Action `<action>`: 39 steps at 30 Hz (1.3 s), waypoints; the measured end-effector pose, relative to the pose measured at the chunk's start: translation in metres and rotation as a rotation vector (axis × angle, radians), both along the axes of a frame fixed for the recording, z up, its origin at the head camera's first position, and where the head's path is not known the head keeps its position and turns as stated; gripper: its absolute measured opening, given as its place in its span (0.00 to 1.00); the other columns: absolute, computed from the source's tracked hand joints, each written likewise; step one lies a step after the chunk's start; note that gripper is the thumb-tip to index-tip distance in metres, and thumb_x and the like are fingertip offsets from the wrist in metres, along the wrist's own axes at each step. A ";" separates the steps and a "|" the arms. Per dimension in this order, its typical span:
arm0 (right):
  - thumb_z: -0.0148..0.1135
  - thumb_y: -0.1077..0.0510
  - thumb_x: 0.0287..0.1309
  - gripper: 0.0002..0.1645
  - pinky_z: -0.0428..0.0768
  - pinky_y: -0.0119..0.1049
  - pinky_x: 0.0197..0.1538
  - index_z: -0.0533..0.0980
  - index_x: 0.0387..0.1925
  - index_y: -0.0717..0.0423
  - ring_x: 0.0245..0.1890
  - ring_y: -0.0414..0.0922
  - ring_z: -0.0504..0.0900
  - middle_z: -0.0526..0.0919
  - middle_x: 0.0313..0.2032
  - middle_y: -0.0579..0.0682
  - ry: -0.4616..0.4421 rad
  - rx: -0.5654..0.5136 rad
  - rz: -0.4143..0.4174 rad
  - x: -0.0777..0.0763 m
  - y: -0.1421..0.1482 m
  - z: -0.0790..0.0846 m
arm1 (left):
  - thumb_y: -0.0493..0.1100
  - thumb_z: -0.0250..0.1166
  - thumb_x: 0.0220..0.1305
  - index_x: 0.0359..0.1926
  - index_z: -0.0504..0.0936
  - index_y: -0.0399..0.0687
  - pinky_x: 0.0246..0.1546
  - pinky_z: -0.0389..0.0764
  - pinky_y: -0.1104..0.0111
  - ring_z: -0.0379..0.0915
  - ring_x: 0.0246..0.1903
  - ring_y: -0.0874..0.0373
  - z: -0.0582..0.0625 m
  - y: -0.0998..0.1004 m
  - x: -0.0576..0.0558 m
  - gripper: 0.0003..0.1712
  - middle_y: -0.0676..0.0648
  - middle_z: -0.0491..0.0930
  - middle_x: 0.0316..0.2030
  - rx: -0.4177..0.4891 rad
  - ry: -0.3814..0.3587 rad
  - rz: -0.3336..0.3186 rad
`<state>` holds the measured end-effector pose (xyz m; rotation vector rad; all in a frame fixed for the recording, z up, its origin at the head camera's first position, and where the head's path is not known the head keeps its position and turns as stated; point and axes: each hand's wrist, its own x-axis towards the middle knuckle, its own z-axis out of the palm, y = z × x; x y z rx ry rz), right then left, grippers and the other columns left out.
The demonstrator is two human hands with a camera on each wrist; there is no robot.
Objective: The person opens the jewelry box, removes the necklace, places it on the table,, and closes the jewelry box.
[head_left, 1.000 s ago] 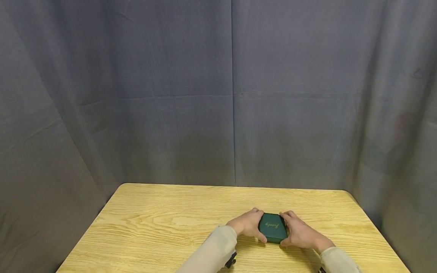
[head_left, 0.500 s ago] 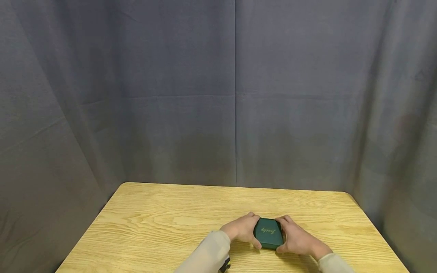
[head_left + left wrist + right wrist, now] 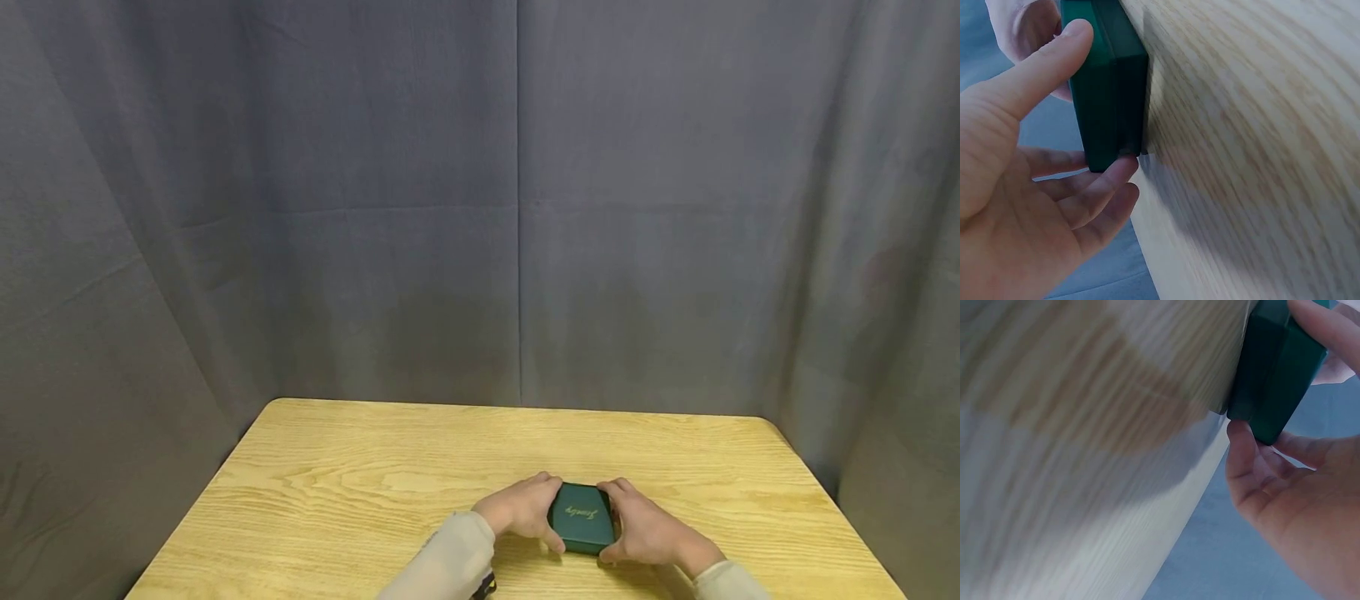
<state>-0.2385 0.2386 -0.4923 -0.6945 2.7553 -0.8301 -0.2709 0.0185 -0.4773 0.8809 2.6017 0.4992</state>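
A dark green jewelry box [image 3: 582, 515] with gold lettering on its lid lies flat on the wooden table, lid down on its base. My left hand [image 3: 522, 510] grips its left side, thumb at the near corner and fingers at the far one. On the opposite side my right hand [image 3: 643, 527] holds it the same way. In the left wrist view the box [image 3: 1100, 94] shows a seam along its side, with fingertips at its lower edge. The right wrist view has fingertips under the end of the box [image 3: 1275, 375], close over the tabletop.
The light wood-grain table [image 3: 360, 467] has rounded far corners. Grey curtains [image 3: 397, 250] hang behind it and along both sides. A small black and yellow item [image 3: 486, 586] shows below the left sleeve [image 3: 450, 558].
Both hands have drawn the jewelry box toward the person and a little to the left across the table. Their hold on its sides stays the same.
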 end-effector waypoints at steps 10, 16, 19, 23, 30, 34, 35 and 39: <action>0.78 0.41 0.35 0.56 0.75 0.46 0.46 0.63 0.61 0.66 0.46 0.47 0.73 0.68 0.51 0.52 -0.008 0.020 0.032 0.005 -0.011 0.001 | 0.59 0.77 0.41 0.59 0.68 0.49 0.46 0.73 0.69 0.70 0.44 0.63 0.004 -0.011 0.008 0.45 0.53 0.70 0.47 -0.036 0.004 -0.001; 0.77 0.39 0.36 0.57 0.75 0.47 0.47 0.63 0.61 0.66 0.47 0.48 0.73 0.68 0.51 0.52 -0.002 0.047 0.038 0.009 -0.019 0.002 | 0.60 0.77 0.41 0.61 0.67 0.48 0.45 0.73 0.69 0.70 0.43 0.62 0.005 -0.018 0.012 0.48 0.52 0.70 0.48 -0.051 0.001 0.006; 0.77 0.39 0.35 0.58 0.74 0.47 0.47 0.63 0.62 0.67 0.47 0.48 0.73 0.68 0.52 0.52 -0.002 0.061 0.041 0.010 -0.023 0.002 | 0.60 0.77 0.41 0.63 0.66 0.47 0.45 0.73 0.69 0.70 0.44 0.63 0.004 -0.023 0.015 0.50 0.52 0.70 0.49 -0.052 0.002 0.003; 0.78 0.40 0.35 0.58 0.75 0.48 0.47 0.63 0.61 0.68 0.47 0.49 0.73 0.68 0.52 0.54 -0.003 0.066 0.052 0.012 -0.029 0.003 | 0.60 0.76 0.41 0.64 0.65 0.46 0.46 0.73 0.69 0.70 0.46 0.63 0.002 -0.028 0.018 0.51 0.52 0.70 0.50 -0.048 -0.002 0.002; 0.77 0.39 0.35 0.57 0.75 0.48 0.47 0.63 0.61 0.66 0.47 0.49 0.73 0.69 0.52 0.53 0.002 0.075 0.065 0.016 -0.038 0.004 | 0.60 0.76 0.42 0.63 0.66 0.46 0.47 0.73 0.69 0.69 0.45 0.63 0.003 -0.038 0.023 0.50 0.52 0.70 0.49 -0.043 -0.015 0.011; 0.77 0.38 0.35 0.59 0.75 0.49 0.48 0.63 0.62 0.67 0.48 0.50 0.73 0.68 0.53 0.54 -0.001 0.086 0.068 0.018 -0.043 0.005 | 0.60 0.76 0.41 0.65 0.64 0.46 0.48 0.72 0.69 0.69 0.46 0.63 0.004 -0.044 0.026 0.52 0.52 0.69 0.49 -0.042 -0.013 0.018; 0.77 0.38 0.35 0.59 0.75 0.49 0.48 0.63 0.62 0.67 0.48 0.50 0.73 0.68 0.53 0.54 -0.002 0.083 0.071 0.018 -0.044 0.005 | 0.60 0.76 0.41 0.65 0.64 0.46 0.48 0.72 0.69 0.69 0.46 0.63 0.004 -0.045 0.027 0.52 0.52 0.69 0.49 -0.044 -0.009 0.017; 0.77 0.38 0.36 0.58 0.75 0.47 0.47 0.63 0.62 0.67 0.47 0.48 0.73 0.68 0.52 0.53 -0.002 0.087 0.087 0.019 -0.048 0.005 | 0.60 0.76 0.41 0.63 0.66 0.46 0.47 0.72 0.69 0.69 0.45 0.64 0.003 -0.050 0.031 0.50 0.52 0.70 0.48 -0.038 -0.007 0.019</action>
